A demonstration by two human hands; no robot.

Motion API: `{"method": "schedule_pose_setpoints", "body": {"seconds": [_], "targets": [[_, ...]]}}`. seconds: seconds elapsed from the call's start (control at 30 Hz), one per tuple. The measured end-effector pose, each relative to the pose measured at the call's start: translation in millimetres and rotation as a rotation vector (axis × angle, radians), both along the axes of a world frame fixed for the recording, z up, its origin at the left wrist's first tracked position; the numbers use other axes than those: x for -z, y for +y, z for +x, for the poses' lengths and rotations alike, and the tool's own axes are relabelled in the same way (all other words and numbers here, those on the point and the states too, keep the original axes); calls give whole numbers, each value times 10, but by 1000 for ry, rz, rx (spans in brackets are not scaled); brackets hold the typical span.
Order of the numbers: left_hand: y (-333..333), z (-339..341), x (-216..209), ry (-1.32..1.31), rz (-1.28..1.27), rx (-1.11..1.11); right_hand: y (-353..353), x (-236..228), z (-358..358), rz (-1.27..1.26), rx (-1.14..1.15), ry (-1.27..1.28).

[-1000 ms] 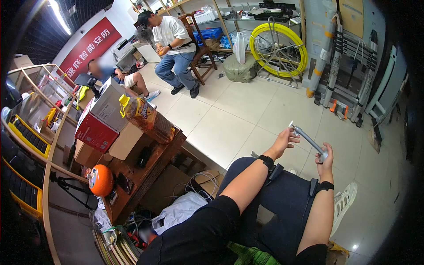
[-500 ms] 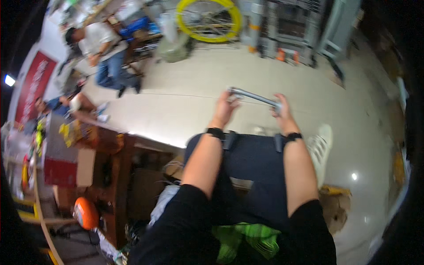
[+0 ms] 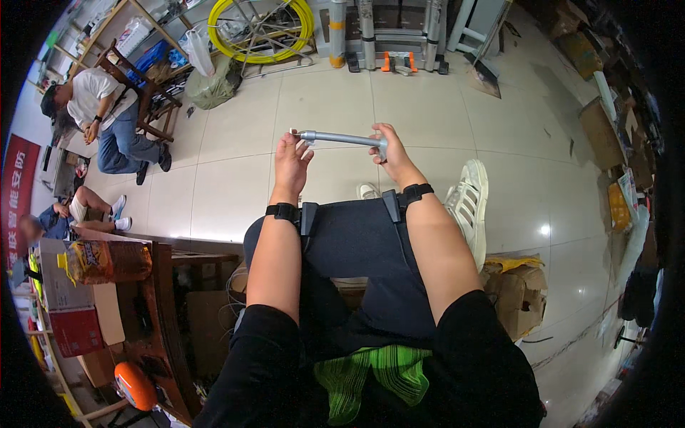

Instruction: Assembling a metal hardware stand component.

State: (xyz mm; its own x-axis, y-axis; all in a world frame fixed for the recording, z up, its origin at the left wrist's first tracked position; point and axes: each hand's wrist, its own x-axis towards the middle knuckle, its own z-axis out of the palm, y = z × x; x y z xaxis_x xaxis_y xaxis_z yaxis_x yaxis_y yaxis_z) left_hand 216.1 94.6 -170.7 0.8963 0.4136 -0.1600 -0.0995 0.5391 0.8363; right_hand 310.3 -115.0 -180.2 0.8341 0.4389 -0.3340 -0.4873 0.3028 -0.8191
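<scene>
A short grey metal tube (image 3: 339, 138) spans the gap between my two hands, almost level, above the tiled floor. Its right end widens into a flange-like piece, which my right hand (image 3: 397, 158) grips with fingers curled round it. At the other end, a thicker collar is pinched by the thumb and fingers of my left hand (image 3: 291, 162). A small pale part shows at those left fingertips, too small to name. Both hands are out past my knees, with black straps on the wrists.
A wooden desk (image 3: 163, 314) at left carries a bottle of amber liquid (image 3: 118, 262). A torn cardboard box (image 3: 515, 296) lies by my right shoe (image 3: 467, 214). Far off are a yellow cable reel (image 3: 307, 28), a folded ladder (image 3: 367, 36) and two seated people.
The view has swung, so the scene sits differently in the picture. The tube has gone from slanting down to the right to nearly level. Both hands keep hold of it.
</scene>
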Motion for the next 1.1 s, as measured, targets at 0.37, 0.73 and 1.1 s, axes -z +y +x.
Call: {"method": "schedule_pose_setpoints", "body": {"seconds": [0.37,0.73,1.1], "targets": [[25,-6,-43,-238,-266,26,7,-4,3,85,-6,24],[12,25,-24,-172,-114,-79,20,-24,-6,91,-8,51],[44,25,21,-185,-71,-88,20,-54,-20,105,-33,44]]}}
